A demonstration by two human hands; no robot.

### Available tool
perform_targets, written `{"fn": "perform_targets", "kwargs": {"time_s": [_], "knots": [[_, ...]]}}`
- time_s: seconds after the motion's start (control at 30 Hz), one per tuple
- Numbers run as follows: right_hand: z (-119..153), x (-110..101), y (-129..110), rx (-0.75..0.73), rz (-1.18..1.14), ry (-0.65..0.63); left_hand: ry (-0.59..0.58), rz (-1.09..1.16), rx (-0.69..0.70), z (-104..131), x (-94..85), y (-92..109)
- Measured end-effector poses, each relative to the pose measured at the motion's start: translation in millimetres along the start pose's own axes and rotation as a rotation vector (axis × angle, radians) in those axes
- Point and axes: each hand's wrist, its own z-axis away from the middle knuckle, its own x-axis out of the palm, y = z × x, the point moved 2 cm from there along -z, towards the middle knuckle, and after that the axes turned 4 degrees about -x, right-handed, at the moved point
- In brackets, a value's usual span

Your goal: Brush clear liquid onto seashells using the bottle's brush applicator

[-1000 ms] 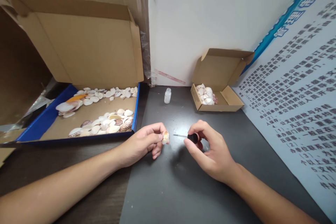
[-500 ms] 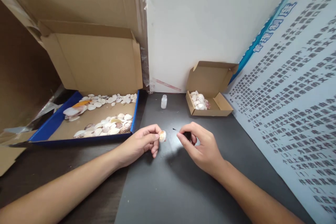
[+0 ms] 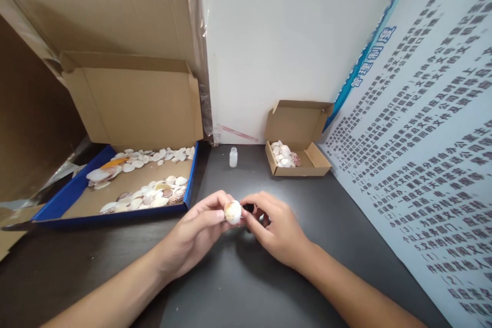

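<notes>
Between the thumb and fingers of my left hand (image 3: 202, 228) is a small white seashell (image 3: 232, 212) with yellowish-brown patches. My right hand (image 3: 274, 223) is right beside it, its fingers closed on a black brush cap (image 3: 249, 208). Only part of the black cap shows; its thin tip is hidden behind the shell and fingers. The right fingertips meet the shell's right edge, though I cannot tell whether they press on it. Further back, a small clear bottle (image 3: 233, 158) with whitish contents stands uncapped on the table.
On the left, an open blue-sided cardboard box (image 3: 88, 197) holds several shells in two groups. A smaller open cardboard box (image 3: 302, 171) with white and pinkish shells sits at the back right. A white board (image 3: 238, 61) and a printed poster (image 3: 407, 164) border the dark table (image 3: 230, 287).
My right hand has moved left with the brush cap, up to the shell. The shell has been turned and shows a different face. The view has shifted slightly.
</notes>
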Motion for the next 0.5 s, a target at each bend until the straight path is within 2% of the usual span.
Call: {"fn": "perform_targets", "kwargs": {"time_s": [0.1, 0.37, 0.5], "knots": [[2, 7, 0, 0.01, -0.043, -0.043, -0.03, -0.107, 0.026, 3, 1.2, -3], [3, 15, -2, 0.037, -0.162, -0.067, -0.067, -0.222, 0.039, 7, -1.9, -6], [4, 20, -2, 0.06, -0.189, -0.067, -0.128, -0.327, 0.075, 9, -2.4, -6]]}}
